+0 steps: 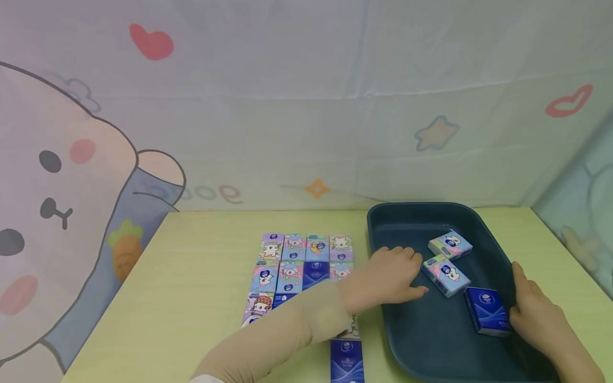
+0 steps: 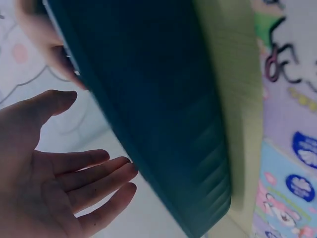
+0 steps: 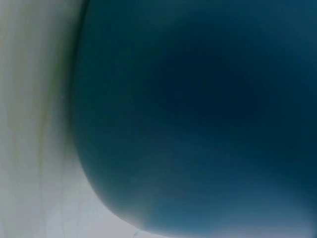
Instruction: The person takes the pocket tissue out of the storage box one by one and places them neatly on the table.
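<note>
My left hand [image 1: 388, 279], in a beige sleeve, reaches over the left rim of a dark blue-green tray [image 1: 421, 351]. Its fingers [image 2: 94, 181] look loosely spread in the left wrist view, with nothing held. Just right of it in the tray lie two pastel cartoon tissue packs, a nearer one [image 1: 446, 275] and a farther one [image 1: 450, 244]. A dark blue tissue pack [image 1: 487, 311] lies by the tray's right wall. My right hand [image 1: 541, 319] grips the right rim there. The right wrist view shows only blurred blue-green tray wall [image 3: 198, 148].
Left of the tray, several tissue packs [image 1: 292, 247] lie in close rows on the pale yellow table [image 1: 191, 276], partly hidden by my left forearm. A blue pack [image 1: 347, 361] lies at the near end. A printed cloth [image 1: 287, 133] hangs behind the table.
</note>
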{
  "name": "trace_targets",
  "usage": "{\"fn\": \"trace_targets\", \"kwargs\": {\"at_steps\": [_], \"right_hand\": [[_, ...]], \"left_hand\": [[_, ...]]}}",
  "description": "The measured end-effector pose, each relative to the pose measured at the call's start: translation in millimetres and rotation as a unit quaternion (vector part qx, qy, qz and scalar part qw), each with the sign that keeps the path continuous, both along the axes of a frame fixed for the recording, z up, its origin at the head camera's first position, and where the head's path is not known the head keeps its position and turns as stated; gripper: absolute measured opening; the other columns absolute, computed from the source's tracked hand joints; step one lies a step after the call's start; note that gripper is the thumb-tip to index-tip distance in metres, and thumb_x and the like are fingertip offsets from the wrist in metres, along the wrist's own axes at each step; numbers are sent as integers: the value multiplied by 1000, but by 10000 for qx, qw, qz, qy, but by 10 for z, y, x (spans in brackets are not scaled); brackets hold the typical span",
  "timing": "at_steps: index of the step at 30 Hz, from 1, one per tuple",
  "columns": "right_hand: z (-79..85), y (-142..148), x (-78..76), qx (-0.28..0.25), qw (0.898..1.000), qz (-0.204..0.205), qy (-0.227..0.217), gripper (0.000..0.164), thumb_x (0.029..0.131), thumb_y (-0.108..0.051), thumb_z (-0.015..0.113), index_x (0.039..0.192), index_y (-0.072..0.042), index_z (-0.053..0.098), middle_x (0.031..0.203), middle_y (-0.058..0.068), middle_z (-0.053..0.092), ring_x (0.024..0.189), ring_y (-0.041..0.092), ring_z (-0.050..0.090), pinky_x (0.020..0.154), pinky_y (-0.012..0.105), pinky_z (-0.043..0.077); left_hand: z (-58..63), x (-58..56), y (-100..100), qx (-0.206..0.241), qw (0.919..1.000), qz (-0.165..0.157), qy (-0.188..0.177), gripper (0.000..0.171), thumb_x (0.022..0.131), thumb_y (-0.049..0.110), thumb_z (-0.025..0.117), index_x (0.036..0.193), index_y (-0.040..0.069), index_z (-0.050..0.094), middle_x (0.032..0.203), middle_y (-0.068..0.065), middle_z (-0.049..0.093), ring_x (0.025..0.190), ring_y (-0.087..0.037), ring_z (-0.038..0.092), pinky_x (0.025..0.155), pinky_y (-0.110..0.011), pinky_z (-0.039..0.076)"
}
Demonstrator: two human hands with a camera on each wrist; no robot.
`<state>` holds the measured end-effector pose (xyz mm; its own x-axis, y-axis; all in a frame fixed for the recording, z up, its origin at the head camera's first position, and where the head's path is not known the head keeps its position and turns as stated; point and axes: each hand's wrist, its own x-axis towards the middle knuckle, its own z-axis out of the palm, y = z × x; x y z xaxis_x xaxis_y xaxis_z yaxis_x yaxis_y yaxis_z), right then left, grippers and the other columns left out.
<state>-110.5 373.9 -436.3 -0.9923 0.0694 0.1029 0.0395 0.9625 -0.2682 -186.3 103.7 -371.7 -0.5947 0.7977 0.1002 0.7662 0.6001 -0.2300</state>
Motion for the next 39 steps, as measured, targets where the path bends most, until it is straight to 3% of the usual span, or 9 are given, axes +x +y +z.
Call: {"fn": "trace_targets", "kwargs": {"at_steps": [6, 14, 19, 25, 32, 39], "right_hand": [[-8, 7, 3, -26, 10000, 0, 40, 82, 76, 6, 49, 144, 20, 5, 113, 48, 41, 100, 62, 47, 66, 67, 44], [-11, 12, 7, -42, 10000, -21, 51, 82, 76, 6, 49, 144, 19, 5, 114, 49, 41, 103, 62, 46, 67, 67, 44], [-13, 18, 7, -24, 10000, -49, 73, 81, 76, 6, 49, 144, 19, 6, 114, 48, 41, 103, 62, 46, 68, 68, 43], [-34, 0, 5, -34, 9997, -39, 259, 80, 75, 6, 49, 144, 19, 9, 116, 47, 42, 103, 62, 47, 68, 69, 43], [-27, -17, -1, -29, 9993, -10, 370, 79, 75, 6, 49, 143, 19, 11, 112, 47, 44, 99, 62, 49, 66, 68, 43], [0, -18, 12, -18, 9997, -62, 241, 79, 76, 6, 49, 143, 20, 10, 113, 47, 43, 100, 62, 48, 67, 68, 44]], "left_hand": [[-94, -99, 228, -249, 9996, 98, -6, 55, 86, 65, 54, 119, 21, 63, 106, 10, 64, 90, -3, 60, 62, -17, 47], [-328, -121, 467, -311, 9988, 12, 381, 59, 85, 70, 48, 113, 21, 64, 100, 10, 64, 80, -1, 56, 59, -15, 46], [-421, -100, 611, -123, 9984, 243, 486, 65, 84, 74, 45, 111, 18, 62, 96, 9, 62, 76, -2, 52, 55, -16, 46], [-462, -96, 734, -83, 9967, 487, 639, 73, 81, 77, 46, 116, 15, 61, 105, 5, 64, 83, -5, 55, 56, -17, 49], [-459, -103, 795, -253, 9968, 651, 388, 76, 79, 78, 48, 120, 14, 60, 108, 4, 63, 88, -6, 56, 62, -17, 51], [-519, -123, 796, -221, 9968, 768, -32, 69, 81, 75, 50, 117, 17, 59, 103, 8, 61, 80, -4, 54, 59, -17, 49]]}}
